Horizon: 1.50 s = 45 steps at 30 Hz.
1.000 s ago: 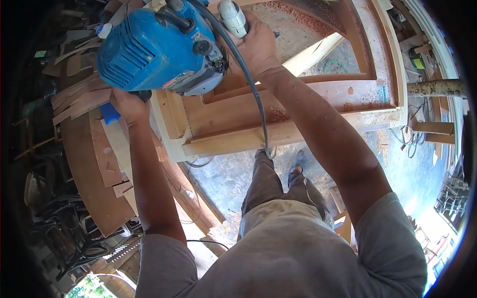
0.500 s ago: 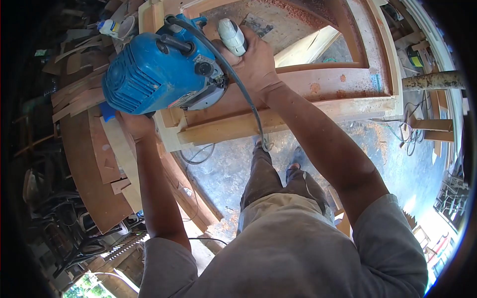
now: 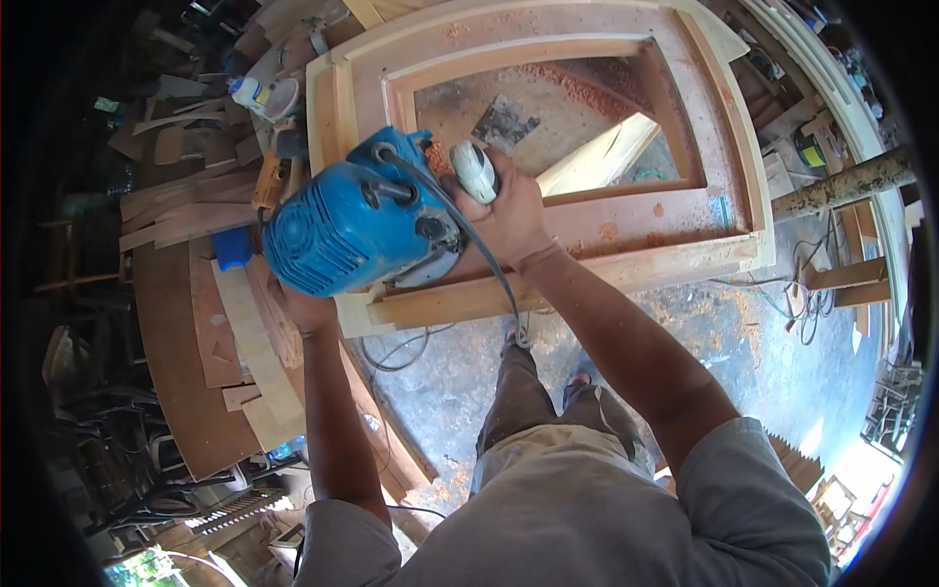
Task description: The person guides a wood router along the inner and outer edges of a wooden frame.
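Note:
A blue router (image 3: 333, 230) with a black cord sits at the near left corner of a wooden frame (image 3: 626, 225), its motor body tilted toward the left in view. My right hand (image 3: 514, 210) is wrapped round the router's pale side handle (image 3: 474, 173). On the opposite side, my left hand (image 3: 305, 305) is closed at the underside of the motor body; the grip it holds is mostly hidden. The router's bit and most of its base are out of sight. Reddish wood shavings lie on the frame.
Stacked boards and thin offcuts (image 3: 186, 342) lie on the left, with a white bottle (image 3: 248, 93) and a blue object (image 3: 232, 248) among them. Looped cables (image 3: 807, 303) rest on the right. A pole (image 3: 841, 183) juts in there. Sawdust covers parts of the floor (image 3: 675, 342).
Both hands have drawn the router toward my body and slightly rightward along the frame. The camera view has also shifted, showing more of the frame's far side.

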Each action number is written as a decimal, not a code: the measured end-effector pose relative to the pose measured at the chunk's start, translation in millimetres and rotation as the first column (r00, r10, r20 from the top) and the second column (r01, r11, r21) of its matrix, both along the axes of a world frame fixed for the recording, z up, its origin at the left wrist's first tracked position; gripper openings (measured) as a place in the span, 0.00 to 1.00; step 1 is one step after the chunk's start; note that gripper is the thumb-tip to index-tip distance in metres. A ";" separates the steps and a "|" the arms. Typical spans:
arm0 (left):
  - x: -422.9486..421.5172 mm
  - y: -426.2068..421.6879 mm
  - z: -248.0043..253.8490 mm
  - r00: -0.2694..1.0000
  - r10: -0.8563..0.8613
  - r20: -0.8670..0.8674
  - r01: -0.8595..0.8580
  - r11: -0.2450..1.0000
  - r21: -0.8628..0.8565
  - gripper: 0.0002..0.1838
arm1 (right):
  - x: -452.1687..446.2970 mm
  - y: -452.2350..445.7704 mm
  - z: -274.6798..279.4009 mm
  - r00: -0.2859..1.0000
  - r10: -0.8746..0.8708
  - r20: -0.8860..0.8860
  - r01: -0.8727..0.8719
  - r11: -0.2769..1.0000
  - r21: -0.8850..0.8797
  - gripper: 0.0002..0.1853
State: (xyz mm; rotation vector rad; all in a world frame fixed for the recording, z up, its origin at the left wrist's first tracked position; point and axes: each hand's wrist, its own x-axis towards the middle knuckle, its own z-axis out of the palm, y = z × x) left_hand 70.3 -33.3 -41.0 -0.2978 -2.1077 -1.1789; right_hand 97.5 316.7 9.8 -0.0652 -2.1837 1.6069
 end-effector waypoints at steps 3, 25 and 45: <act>10.4 23.0 16.9 0.981 -0.162 0.108 0.098 0.891 0.444 0.17 | 0.9 -1.2 -1.2 1.000 -0.007 -0.010 0.007 1.000 0.002 0.21; 3.2 64.5 56.5 0.991 0.033 0.129 -0.118 0.669 0.734 0.19 | -12.7 -1.0 -21.3 0.977 0.157 -0.145 -0.178 0.974 -0.142 0.16; -30.9 72.6 60.0 0.975 -0.219 -0.045 0.196 0.739 0.645 0.17 | -22.7 -5.4 -25.9 0.944 0.105 -0.311 -0.198 0.938 -0.284 0.11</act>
